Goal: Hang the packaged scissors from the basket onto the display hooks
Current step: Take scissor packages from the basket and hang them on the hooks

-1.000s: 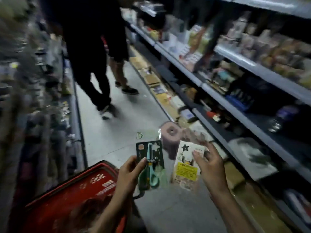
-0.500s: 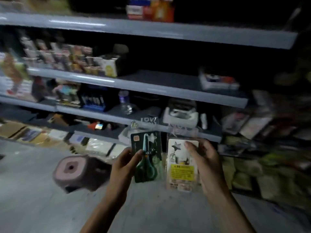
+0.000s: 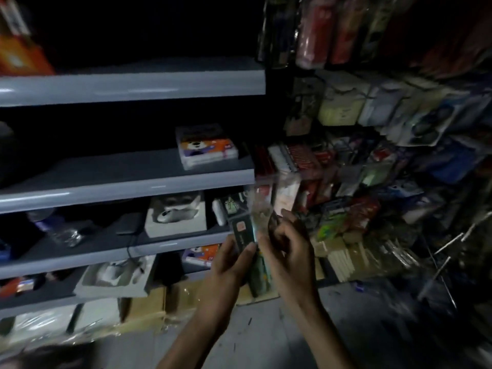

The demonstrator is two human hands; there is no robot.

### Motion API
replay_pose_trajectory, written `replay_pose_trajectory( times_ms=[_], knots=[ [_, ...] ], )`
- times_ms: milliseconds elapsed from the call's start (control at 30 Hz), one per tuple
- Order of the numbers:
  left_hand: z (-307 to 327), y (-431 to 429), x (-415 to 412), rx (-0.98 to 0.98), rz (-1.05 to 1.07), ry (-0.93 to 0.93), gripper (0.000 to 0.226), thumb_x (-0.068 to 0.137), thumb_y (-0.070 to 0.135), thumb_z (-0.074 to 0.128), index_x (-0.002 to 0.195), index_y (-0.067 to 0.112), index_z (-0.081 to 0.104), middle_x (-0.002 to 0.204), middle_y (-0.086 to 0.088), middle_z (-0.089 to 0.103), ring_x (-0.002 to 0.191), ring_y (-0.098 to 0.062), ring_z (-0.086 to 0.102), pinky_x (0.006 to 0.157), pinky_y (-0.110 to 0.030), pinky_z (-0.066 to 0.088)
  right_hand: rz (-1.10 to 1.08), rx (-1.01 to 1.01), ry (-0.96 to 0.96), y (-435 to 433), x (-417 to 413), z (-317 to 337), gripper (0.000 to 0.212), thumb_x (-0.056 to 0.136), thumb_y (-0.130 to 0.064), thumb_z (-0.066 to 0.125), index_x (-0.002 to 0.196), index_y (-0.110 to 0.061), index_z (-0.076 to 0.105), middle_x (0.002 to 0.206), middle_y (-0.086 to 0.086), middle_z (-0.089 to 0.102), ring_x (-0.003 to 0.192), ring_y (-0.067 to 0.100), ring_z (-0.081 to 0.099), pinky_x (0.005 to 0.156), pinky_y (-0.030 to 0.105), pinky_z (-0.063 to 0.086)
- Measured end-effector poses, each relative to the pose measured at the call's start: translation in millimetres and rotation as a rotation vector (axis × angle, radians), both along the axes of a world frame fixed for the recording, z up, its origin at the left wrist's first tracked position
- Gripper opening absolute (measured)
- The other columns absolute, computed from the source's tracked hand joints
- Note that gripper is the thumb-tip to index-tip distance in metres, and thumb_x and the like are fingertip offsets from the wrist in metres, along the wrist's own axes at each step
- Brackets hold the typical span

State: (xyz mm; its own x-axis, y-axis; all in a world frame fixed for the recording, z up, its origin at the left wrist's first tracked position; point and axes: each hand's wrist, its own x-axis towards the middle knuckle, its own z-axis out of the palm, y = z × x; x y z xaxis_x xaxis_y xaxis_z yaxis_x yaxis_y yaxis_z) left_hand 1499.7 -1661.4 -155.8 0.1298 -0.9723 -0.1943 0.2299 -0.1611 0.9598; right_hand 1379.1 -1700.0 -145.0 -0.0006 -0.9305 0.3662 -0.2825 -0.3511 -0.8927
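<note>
My left hand (image 3: pixel 229 259) grips a dark green scissors package (image 3: pixel 243 235) in front of the shelves, thumb on its face. My right hand (image 3: pixel 286 249) is right beside it, holding a second clear-wrapped scissors package (image 3: pixel 262 211) turned edge-on and pressed close against the first. Both packages overlap in the middle of the view and are blurred. To the right is a display wall with several hanging packaged goods (image 3: pixel 372 166). Bare metal display hooks (image 3: pixel 450 243) stick out at the lower right. The basket is out of view.
Grey shelves (image 3: pixel 127 177) on the left carry boxes, a white boxed item (image 3: pixel 175 217) and a plastic bottle (image 3: pixel 57 230). Cardboard boxes (image 3: pixel 149 302) sit along the floor under the shelves. The grey floor (image 3: pixel 266 339) lies below my arms.
My view has swung right from the aisle and red basket to the shelves and hook display. The two packages, held apart before, are now brought together between my hands.
</note>
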Motion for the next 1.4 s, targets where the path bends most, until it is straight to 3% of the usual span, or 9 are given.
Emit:
replay_pose_trajectory(
  times_ms=[133,267,433,533,700,867,1100,1233,1400],
  knots=[
    [-1.0,-29.8,-14.0,0.038,-0.066,0.017,0.022,0.104,0.021,0.060,0.123,0.019,0.071,0.118,-0.006,0.078,0.111,-0.025,0.074,0.097,-0.047,0.059,0.043,0.156,0.029,-20.1,-29.5,-4.7,0.043,0.088,-0.056,0.066,0.086,-0.017,0.049,0.082,-0.001,0.047,0.079,0.024,0.054,0.071,0.047,0.049],
    [-2.6,-61.8,-19.9,0.072,-0.096,0.046,0.020,0.104,0.018,0.061,0.108,0.029,0.078,0.110,-0.007,0.079,0.101,-0.024,0.076,0.085,-0.039,0.060,-0.013,0.177,0.105,-41.5,-56.8,-4.3,0.018,0.091,-0.039,0.067,0.102,-0.028,0.057,0.107,-0.004,0.056,0.093,0.013,0.063,0.079,0.031,0.056],
    [2.2,-104.5,-26.7,0.061,-0.141,0.113,0.024,0.095,0.024,0.067,0.118,0.023,0.075,0.116,-0.010,0.079,0.108,-0.033,0.075,0.099,-0.052,0.059,-0.076,0.335,-0.018,-69.4,-76.6,4.5,0.065,0.088,-0.031,0.080,0.136,-0.053,0.043,0.135,-0.014,0.057,0.121,0.001,0.056,0.098,0.028,0.049],
    [5.3,-130.4,-27.9,0.065,-0.175,0.105,0.030,0.089,0.036,0.073,0.117,0.029,0.075,0.122,-0.002,0.078,0.111,-0.025,0.074,0.098,-0.049,0.058,-0.110,0.381,-0.036,-91.3,-87.3,12.2,0.043,0.087,-0.037,0.077,0.120,-0.052,0.056,0.120,-0.021,0.064,0.109,-0.009,0.059,0.087,0.012,0.049],
    [13.9,-170.3,-21.0,0.013,-0.207,0.106,0.027,0.084,0.037,0.075,0.108,0.024,0.079,0.117,-0.008,0.079,0.108,-0.030,0.076,0.099,-0.058,0.057,-0.192,0.306,-0.176,-120.5,-107.4,22.7,0.033,0.089,-0.038,0.069,0.120,-0.028,0.069,0.109,-0.010,0.076,0.104,0.009,0.071,0.081,0.026,0.057],
    [22.8,-196.8,-21.9,-0.063,-0.170,0.074,0.021,0.089,0.028,0.072,0.104,0.015,0.079,0.109,-0.011,0.080,0.104,-0.032,0.076,0.087,-0.042,0.062,-0.254,0.261,-0.322,-153.0,-132.7,34.9,0.029,0.091,-0.011,0.073,0.119,-0.019,0.069,0.107,-0.003,0.079,0.101,0.014,0.074,0.081,0.029,0.054],
    [34.6,-226.7,-48.7,-0.084,-0.149,0.046,0.010,0.098,0.016,0.067,0.099,0.009,0.074,0.100,-0.005,0.081,0.096,-0.021,0.078,0.070,-0.023,0.058,-0.279,0.216,-0.198,-206.6,-168.1,37.3,0.010,0.092,-0.027,0.067,0.099,-0.031,0.073,0.100,-0.008,0.073,0.099,0.017,0.068,0.076,0.030,0.050],
    [38.6,-241.1,-76.1,-0.118,-0.088,0.028,0.008,0.093,0.020,0.070,0.094,0.017,0.077,0.102,-0.004,0.081,0.099,-0.018,0.077,0.077,-0.024,0.059,-0.162,0.286,-0.115,-237.7,-170.8,41.7,0.080,0.086,-0.082,0.049,0.086,-0.006,0.071,0.072,0.021,0.059,0.066,0.030,0.061,0.063,0.047,0.044],
    [39.1,-256.1,-114.5,-0.175,-0.063,-0.032,0.012,0.093,0.020,0.070,0.088,0.023,0.080,0.099,-0.004,0.079,0.099,-0.019,0.076,0.084,-0.028,0.059,0.147,0.211,-0.173,-268.1,-189.6,53.3,0.047,0.086,-0.050,0.076,0.095,-0.004,0.075,0.095,0.022,0.072,0.094,0.034,0.069,0.077,0.041,0.056]
  ],
)
